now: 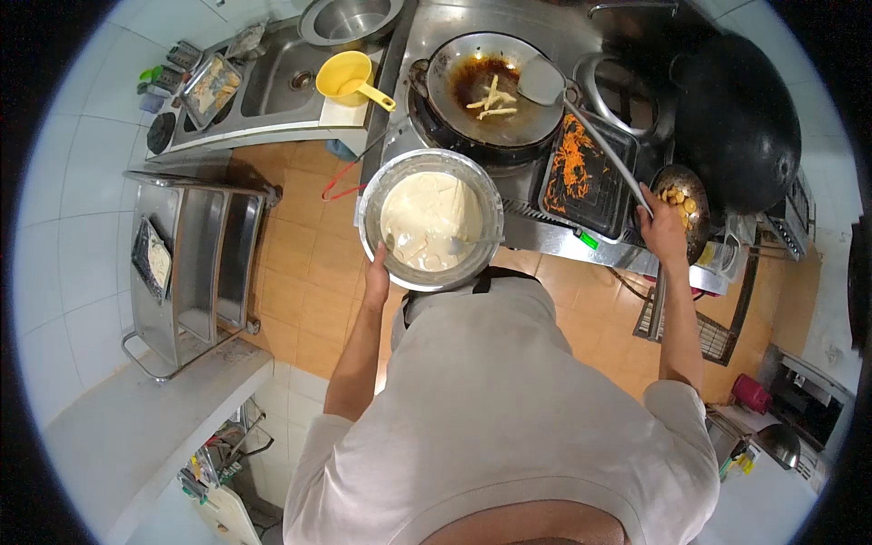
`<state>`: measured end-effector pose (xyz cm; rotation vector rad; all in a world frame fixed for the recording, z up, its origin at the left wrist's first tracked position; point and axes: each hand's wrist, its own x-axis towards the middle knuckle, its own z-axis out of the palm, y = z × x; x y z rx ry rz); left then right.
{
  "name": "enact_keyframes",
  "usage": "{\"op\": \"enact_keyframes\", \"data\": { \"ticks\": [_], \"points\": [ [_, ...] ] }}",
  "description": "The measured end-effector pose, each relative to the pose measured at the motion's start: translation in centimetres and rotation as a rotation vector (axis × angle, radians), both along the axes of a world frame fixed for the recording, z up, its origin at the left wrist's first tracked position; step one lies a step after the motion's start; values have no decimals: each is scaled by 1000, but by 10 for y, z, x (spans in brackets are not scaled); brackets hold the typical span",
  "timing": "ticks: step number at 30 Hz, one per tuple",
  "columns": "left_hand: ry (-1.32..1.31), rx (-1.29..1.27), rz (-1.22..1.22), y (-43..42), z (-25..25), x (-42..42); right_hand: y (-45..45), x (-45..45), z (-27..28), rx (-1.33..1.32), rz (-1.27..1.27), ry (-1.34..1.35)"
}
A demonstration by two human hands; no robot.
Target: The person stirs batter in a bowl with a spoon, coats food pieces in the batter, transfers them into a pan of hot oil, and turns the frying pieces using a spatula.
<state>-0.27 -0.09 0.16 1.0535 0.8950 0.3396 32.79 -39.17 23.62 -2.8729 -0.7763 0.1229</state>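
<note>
My left hand (378,272) grips the near left rim of a round metal bowl (367,211) of pale, creamy batter with a utensil resting in it. My right hand (663,227) is closed around the long handle of a metal wok spatula (542,82). The spatula's blade lies at the right side of a wok (445,68) on the stove. Dark oil and a few pale strips (494,98) are in the wok. Close to my right hand, a dark pan (688,186) holds yellowish round pieces.
A black tray (595,195) with shredded orange food sits right of the bowl. A large black wok (740,123) stands at the right. Left are a sink (277,91), a yellow dipper (345,76) and a metal trolley (195,268). Orange tiles (304,263) cover the floor.
</note>
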Motion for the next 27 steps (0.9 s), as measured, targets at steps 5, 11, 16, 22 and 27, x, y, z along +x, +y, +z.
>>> {"op": "enact_keyframes", "data": {
  "ticks": [5,11,16,22,27],
  "points": [
    [7,-17,10,-4,6,2,22,13,11,21,51,65],
    [-15,-17,-29,4,-26,-7,55,23,-8,65,124,74],
    [-35,-31,-18,2,-18,-5,77,14,13,12,22,82],
    [-32,4,-8,-1,-8,-2,69,17,4,-77,59,56],
    [-14,5,1,-1,-4,-1,74,11,4,100,111,86]
  ]
}}
